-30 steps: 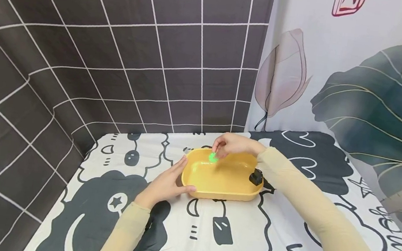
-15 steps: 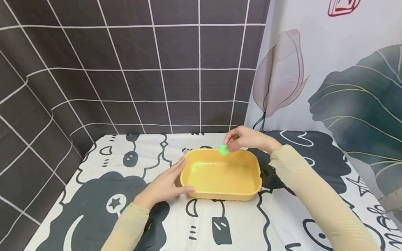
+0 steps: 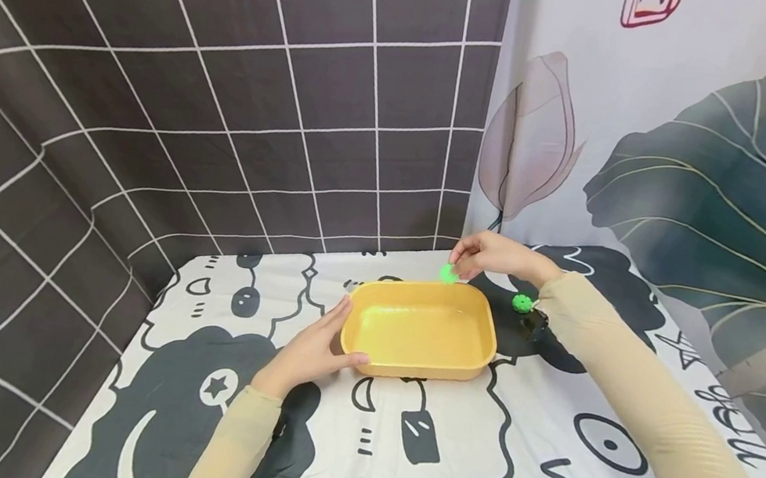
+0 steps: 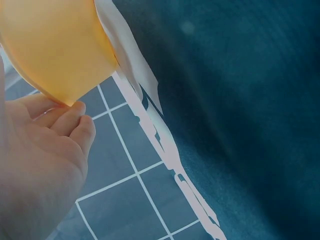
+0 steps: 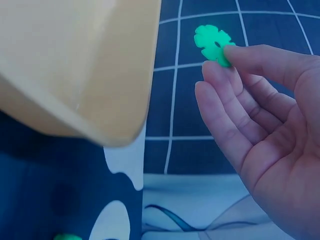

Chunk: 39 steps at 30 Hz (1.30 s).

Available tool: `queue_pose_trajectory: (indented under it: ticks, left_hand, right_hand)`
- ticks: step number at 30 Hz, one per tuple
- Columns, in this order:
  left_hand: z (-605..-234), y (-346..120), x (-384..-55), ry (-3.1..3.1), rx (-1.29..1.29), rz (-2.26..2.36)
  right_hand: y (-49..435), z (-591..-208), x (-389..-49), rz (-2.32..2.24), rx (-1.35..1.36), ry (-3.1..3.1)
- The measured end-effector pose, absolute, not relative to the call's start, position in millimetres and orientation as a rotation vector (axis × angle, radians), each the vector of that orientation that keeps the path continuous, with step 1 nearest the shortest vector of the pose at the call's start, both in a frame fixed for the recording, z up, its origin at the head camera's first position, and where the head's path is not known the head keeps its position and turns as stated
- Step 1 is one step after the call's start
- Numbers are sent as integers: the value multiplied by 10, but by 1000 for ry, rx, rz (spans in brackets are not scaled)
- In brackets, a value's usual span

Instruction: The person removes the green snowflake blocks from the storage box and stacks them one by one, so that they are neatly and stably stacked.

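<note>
A yellow plastic basin (image 3: 422,330) with rounded corners stands on the patterned cloth; I see nothing inside it. My left hand (image 3: 310,349) grips its left end, thumb at the near rim and fingers along the side. In the left wrist view, curled fingertips meet the basin wall (image 4: 60,50). Beyond the basin's far rim, my right hand (image 3: 494,256) pinches a green notched plastic disc, a snowflake building piece (image 5: 212,42), between thumb and fingers. The right wrist view shows its petal-like edge and a slot in the middle.
Another green notched disc (image 3: 521,303) lies on the cloth right of the basin, close to the right wrist. A black cloth with a white grid (image 3: 327,106) hangs behind and at the left. A curtain with leaf prints (image 3: 731,176) hangs at the right.
My right hand has moved from over the basin's interior to the right and away past the far rim, carrying the green disc. The second green disc has come into view. The left hand stays.
</note>
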<state>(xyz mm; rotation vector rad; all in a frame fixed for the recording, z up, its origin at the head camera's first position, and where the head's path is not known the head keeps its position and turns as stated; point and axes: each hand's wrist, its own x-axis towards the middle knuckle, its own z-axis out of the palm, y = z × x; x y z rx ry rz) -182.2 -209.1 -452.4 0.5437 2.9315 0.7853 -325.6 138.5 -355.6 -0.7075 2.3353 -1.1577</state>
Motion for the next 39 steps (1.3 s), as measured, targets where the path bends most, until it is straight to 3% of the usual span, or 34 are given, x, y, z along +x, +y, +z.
queue_pose_trajectory:
  ticks: [17,39]
  left_hand:
    - [-4519,-2118,-1828,2932,528,773]
    - [-4504,-2074,-1813,2918,518,788]
  right_hand:
    - [1830,-3569,-3285,-1215,-534,2457]
    - [2405,-3905,-3176,-1242,-361,2540]
